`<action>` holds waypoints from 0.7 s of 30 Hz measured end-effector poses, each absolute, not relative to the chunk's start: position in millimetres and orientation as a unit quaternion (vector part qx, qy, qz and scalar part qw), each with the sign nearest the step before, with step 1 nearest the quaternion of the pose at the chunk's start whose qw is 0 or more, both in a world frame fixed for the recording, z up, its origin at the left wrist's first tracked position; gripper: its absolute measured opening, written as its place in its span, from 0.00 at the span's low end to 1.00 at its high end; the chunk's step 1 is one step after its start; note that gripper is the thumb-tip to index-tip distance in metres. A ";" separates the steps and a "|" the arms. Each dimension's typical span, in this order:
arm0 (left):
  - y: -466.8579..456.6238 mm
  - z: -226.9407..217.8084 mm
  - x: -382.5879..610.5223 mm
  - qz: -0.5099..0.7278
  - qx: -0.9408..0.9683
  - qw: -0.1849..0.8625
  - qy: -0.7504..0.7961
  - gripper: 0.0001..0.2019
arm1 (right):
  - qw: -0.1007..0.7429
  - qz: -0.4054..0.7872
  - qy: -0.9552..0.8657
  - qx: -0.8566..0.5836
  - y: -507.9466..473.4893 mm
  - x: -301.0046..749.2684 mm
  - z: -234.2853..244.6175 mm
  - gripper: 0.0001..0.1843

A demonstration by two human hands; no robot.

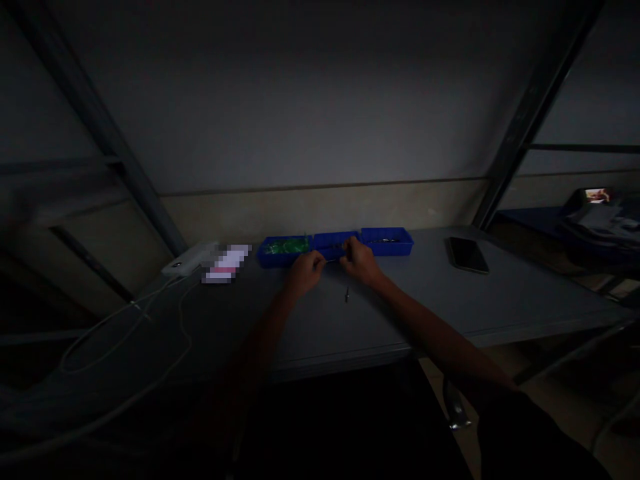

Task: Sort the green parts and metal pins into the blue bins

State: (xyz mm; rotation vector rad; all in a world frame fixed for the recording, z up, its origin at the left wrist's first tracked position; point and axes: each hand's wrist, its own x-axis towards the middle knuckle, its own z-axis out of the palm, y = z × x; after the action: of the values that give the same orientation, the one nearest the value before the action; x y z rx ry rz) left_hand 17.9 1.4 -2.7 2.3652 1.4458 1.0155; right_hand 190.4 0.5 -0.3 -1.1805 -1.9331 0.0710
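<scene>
My left hand (307, 270) is closed in a pinch in front of the blue bins. A thin rod-like piece (332, 260) runs from its fingertips across to my right hand (359, 260), whose fingers are closed round the other end. The dim light and my fingers hide what kind of piece it is. Just below the hands, a small metal part (347, 294), like a short pin or screw, lies on the grey table (310, 327). Behind my hands, the middle blue bin (324, 238) holds small dark parts that I cannot make out.
The left blue bin (265, 257) holds green material; the right blue bin (403, 248) holds small metal pieces. A white box (187, 261) with cables and a lit, blurred-out screen (226, 264) lie at left. A dark phone (467, 255) lies at right.
</scene>
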 end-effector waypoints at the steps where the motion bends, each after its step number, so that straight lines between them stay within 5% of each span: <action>1: 1.6 -2.7 17.8 0.344 0.796 0.095 0.489 0.05 | 0.419 0.029 -0.774 -0.474 -1.0 188.8 0.2 0.12; 21: -0.8 2.0 20.9 0.339 0.795 0.073 0.498 0.13 | 0.310 0.043 -0.843 -0.437 -5.8 192.0 4.2 0.08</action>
State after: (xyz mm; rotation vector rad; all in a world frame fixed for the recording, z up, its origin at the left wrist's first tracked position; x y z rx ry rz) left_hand 20.9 -0.8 2.0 2.3881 1.4941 1.0171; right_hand 192.0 -5.8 4.2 -1.1535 -2.2272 0.1132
